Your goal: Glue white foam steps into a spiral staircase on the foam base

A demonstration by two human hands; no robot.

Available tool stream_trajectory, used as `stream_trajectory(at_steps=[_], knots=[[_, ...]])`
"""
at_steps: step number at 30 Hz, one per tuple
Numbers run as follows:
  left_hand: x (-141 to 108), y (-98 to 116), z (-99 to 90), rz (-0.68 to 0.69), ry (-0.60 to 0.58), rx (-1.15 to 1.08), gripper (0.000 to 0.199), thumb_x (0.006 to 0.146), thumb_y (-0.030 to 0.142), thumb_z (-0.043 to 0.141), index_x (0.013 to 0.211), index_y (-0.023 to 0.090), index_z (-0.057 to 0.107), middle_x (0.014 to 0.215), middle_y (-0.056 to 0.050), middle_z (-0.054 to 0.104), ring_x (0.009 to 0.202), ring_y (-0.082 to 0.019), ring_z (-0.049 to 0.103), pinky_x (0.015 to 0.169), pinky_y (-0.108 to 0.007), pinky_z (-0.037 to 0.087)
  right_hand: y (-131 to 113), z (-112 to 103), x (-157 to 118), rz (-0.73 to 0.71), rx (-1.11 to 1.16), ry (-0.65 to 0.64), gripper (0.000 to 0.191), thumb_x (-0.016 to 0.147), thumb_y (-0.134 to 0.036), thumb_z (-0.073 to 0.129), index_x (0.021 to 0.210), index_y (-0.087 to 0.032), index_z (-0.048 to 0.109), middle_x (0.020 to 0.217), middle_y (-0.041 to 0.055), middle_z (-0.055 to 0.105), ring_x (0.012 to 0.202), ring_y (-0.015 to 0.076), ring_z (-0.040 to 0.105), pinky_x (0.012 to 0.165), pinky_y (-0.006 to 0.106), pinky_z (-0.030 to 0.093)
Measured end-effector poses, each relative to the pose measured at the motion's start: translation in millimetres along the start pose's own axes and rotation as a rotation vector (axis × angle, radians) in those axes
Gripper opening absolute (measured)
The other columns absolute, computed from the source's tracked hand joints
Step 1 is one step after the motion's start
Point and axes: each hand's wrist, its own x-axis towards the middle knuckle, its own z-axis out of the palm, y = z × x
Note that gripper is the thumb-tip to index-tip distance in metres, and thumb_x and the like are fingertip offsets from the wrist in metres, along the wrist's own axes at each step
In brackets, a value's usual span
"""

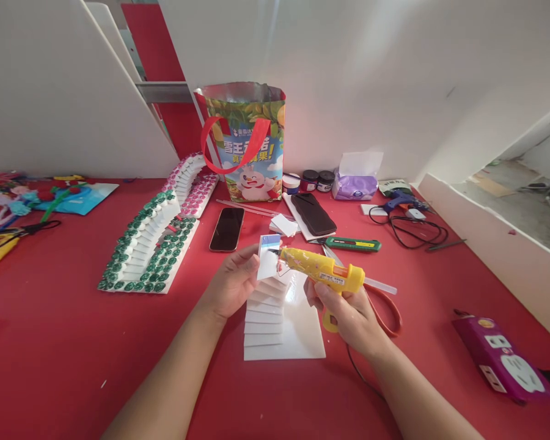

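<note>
Pinches a small card (267,263) in the nearly closed left hand (239,275), thumb to fingers, above stepped white strips (263,326) on a white board (306,333). Grips a yellow glue gun (318,266) in the right hand (348,311), closed around its handle. Aims its nozzle at the card's face (touching or just short of it, hard to tell). Has a red desk (50,373) underneath, with a green-rosetted model (140,241) at left, a purple power block (506,360) at right and a tall bag (256,159) behind. Faces pale panels (348,73), with bare floor (504,177) beyond at upper right. Reads "雪王" on the bag; cannot make out the glue gun's tiny label.
</note>
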Motion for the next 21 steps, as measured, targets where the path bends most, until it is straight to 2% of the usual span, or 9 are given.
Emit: stream_trajectory(at_steps=[4,7,13,21], knots=[[0.2,1.4,1.4,-0.003,0.031,-0.016,0.032,0.073,0.038,0.087,0.098,0.019,0.08,0.101,-0.007,0.08,0.096,-0.021,0.072,0.09,-0.032,0.053,-0.3,0.0,-0.6,0.036,-0.001,-0.02,0.038,0.098,-0.046,0.048,0.071,-0.02,0.052,0.068,-0.0006,0.048,0.059,0.0119,0.041,0.051,0.025,0.034],[0.7,1.8,1.7,-0.001,0.039,-0.04,0.035,0.074,0.037,0.087,0.105,0.022,0.079,0.105,-0.005,0.08,0.102,-0.021,0.072,0.094,-0.033,0.053,-0.4,0.4,-0.9,0.052,-0.004,-0.029,0.038,0.098,-0.046,0.048,0.07,-0.02,0.052,0.068,-0.0004,0.048,0.06,0.0124,0.042,0.053,0.026,0.035],[2.1,2.2,-1.3,0.006,0.037,-0.059,0.049,0.076,0.036,0.086,0.121,0.023,0.074,0.103,-0.006,0.08,0.099,-0.022,0.072,0.09,-0.033,0.054,2.2,1.7,-1.5,0.079,0.004,-0.058,0.038,0.098,-0.048,0.05,0.072,-0.02,0.051,0.068,-0.0008,0.047,0.063,0.0127,0.043,0.057,0.026,0.038],[3.1,5.1,-1.2,0.033,0.069,-0.05,0.046,0.076,0.039,0.085,0.115,0.018,0.076,0.095,-0.009,0.078,0.093,-0.024,0.071,0.09,-0.039,0.055,2.8,2.6,-2.2,0.215,-0.02,-0.107,0.034,0.095,-0.048,0.053,0.075,-0.02,0.051,0.07,-0.0005,0.046,0.063,0.0126,0.041,0.052,0.024,0.034]])
